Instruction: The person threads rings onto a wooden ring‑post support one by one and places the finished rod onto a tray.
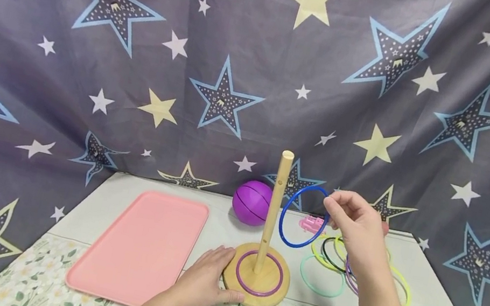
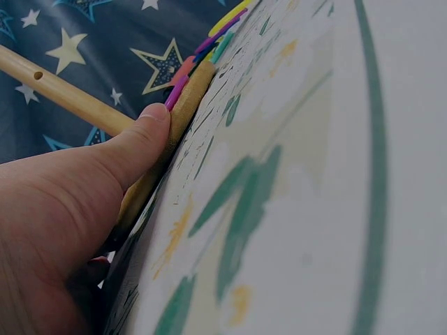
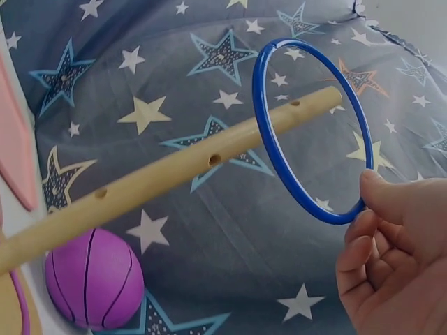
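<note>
A wooden peg stands upright on a round wooden base, with a purple ring lying on the base around it. My left hand rests against the base's left edge, thumb pressed on the rim. My right hand pinches a blue ring by its edge, held in the air just right of the peg, below its top.
A pink tray lies left of the base. A purple ball sits behind the peg, with a small pink toy beside it. Several loose coloured rings lie on the table at the right. Star-patterned cloth hangs behind.
</note>
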Available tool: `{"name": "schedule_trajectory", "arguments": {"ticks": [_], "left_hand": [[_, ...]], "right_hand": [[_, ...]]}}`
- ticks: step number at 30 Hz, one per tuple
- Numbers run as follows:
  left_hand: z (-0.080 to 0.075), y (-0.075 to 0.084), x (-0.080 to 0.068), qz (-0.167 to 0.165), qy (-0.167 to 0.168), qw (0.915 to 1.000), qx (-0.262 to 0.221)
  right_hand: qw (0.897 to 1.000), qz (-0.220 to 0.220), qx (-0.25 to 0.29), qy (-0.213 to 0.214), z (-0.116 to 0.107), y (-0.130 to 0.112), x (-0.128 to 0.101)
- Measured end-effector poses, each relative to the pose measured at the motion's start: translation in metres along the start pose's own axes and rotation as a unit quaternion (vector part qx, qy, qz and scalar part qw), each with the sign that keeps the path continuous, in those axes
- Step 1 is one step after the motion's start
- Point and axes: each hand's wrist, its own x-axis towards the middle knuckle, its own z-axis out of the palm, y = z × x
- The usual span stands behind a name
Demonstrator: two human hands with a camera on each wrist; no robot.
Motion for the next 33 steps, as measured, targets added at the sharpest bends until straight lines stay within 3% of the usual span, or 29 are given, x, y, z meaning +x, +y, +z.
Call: {"name": "schedule_trajectory", "arguments": {"ticks": [11,18,33], "left_hand": [[-0.001,-0.003,-0.001,0.001,0.004,1.0,0.002],[0.001,-0.001,0.0,0.009,0.006,0.9999,0.004],[0.0,0.004,-0.002,0.011,0.008,0.9999,0.007]], "right_hand": [[0.995,-0.017,0.092,0.038,0.027,-0.004,0.01],[0.991,-0.019,0.118,0.063,0.042,-0.007,0.012],[0.974,-0.02,0.202,0.102,0.063,-0.012,0.013]]}}
